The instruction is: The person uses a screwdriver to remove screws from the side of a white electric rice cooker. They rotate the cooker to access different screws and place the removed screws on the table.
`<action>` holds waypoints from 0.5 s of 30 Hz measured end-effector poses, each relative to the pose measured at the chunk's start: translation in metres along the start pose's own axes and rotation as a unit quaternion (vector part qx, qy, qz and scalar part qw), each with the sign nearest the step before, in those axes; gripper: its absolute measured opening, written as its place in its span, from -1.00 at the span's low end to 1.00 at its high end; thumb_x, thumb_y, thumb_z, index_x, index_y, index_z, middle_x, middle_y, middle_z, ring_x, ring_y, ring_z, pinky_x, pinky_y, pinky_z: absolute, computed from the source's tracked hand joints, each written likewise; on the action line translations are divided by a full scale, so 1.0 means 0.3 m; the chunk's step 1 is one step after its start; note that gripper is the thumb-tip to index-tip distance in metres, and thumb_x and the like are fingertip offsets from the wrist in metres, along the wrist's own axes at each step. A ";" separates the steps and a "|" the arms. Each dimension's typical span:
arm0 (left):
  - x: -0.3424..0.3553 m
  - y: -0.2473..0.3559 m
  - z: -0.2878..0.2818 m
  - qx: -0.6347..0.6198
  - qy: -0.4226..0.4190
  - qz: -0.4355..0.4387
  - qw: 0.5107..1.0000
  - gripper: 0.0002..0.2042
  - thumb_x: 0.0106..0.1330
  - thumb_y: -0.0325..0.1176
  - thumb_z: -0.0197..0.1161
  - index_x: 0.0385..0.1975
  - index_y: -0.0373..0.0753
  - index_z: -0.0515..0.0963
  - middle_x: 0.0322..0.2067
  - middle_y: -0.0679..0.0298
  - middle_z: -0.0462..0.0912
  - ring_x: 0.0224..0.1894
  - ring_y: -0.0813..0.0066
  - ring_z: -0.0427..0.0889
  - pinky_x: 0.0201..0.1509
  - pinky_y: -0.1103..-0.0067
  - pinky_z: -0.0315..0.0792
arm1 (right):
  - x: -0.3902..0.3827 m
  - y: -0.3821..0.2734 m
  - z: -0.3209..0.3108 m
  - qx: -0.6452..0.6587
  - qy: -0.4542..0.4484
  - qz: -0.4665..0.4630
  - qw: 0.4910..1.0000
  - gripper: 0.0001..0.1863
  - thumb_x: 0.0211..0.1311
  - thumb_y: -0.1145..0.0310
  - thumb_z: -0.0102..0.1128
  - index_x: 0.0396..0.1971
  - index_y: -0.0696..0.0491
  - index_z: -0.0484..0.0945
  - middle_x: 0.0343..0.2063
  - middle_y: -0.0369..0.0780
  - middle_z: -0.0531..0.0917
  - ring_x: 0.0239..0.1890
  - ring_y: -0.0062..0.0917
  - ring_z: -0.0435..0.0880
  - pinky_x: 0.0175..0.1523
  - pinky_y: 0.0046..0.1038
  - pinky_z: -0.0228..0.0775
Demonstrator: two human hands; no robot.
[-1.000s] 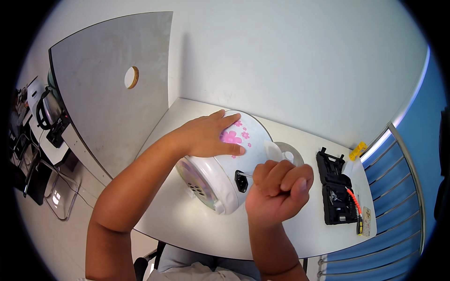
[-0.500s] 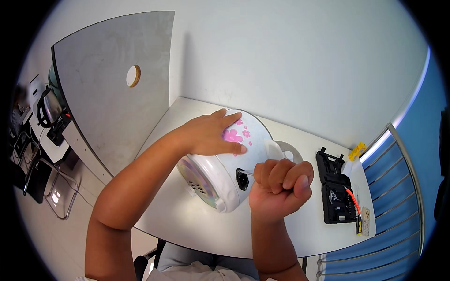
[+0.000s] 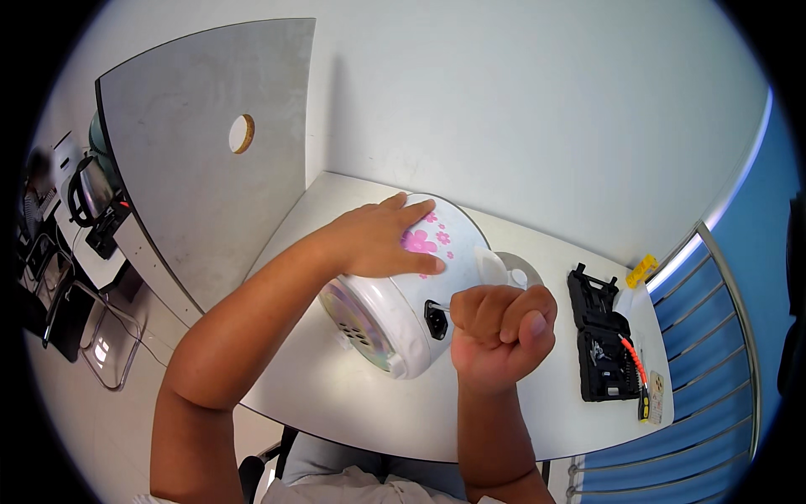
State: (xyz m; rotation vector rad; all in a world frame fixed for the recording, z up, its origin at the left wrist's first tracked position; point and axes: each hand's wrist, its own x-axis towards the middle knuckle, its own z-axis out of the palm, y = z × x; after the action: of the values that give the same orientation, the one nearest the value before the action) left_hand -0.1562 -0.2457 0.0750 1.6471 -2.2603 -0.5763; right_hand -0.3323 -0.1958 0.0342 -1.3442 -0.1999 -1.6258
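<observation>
White wall (image 3: 537, 101): fills the far side, behind everything on the table.
Grey panel (image 3: 185, 193): stands upright at the left, with a round hole through it.
White table (image 3: 336, 412): spreads in front of the person, its near edge curved.
Metal railing (image 3: 742, 328): runs beyond the table's right edge.
White cooker (image 3: 410, 296): lies on its side mid-table, pink flowers on its wall, shiny perforated underside turned left and near.
Black tool case (image 3: 606, 365): lies open on the right of the table, well apart from the cooker.
Left hand (image 3: 382, 244): rests palm down on the cooker's upper side, fingers spread, grasping nothing.
Right hand (image 3: 502, 332): clenched in a fist around a thin metal tool (image 3: 444, 309), just right of the cooker; the handle is hidden inside the fist.
Orange flexible shaft (image 3: 634, 357): lies along the right of the case.
Black socket (image 3: 437, 321): set in the cooker's wall, low and near; the tool's shaft points left to its far edge, though whether the tip touches I cannot tell.
</observation>
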 end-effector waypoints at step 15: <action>-0.003 0.014 -0.007 -0.001 -0.009 -0.012 1.000 -0.03 -0.01 0.31 0.19 0.39 -0.09 0.08 0.38 -0.09 -0.01 0.38 -0.04 0.11 0.39 0.37 0.06 | 0.047 -0.012 -0.049 0.060 -0.114 0.062 0.990 -0.64 0.16 0.34 0.02 -0.77 0.07 0.21 -0.87 -0.29 0.21 -0.80 -0.60 0.00 -0.66 -0.47 -0.16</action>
State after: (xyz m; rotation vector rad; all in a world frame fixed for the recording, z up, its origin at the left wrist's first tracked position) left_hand -0.1584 -0.2442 0.0788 1.6772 -2.2540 -0.6019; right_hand -0.3436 -0.2116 0.0419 -1.4196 -0.3382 -1.3342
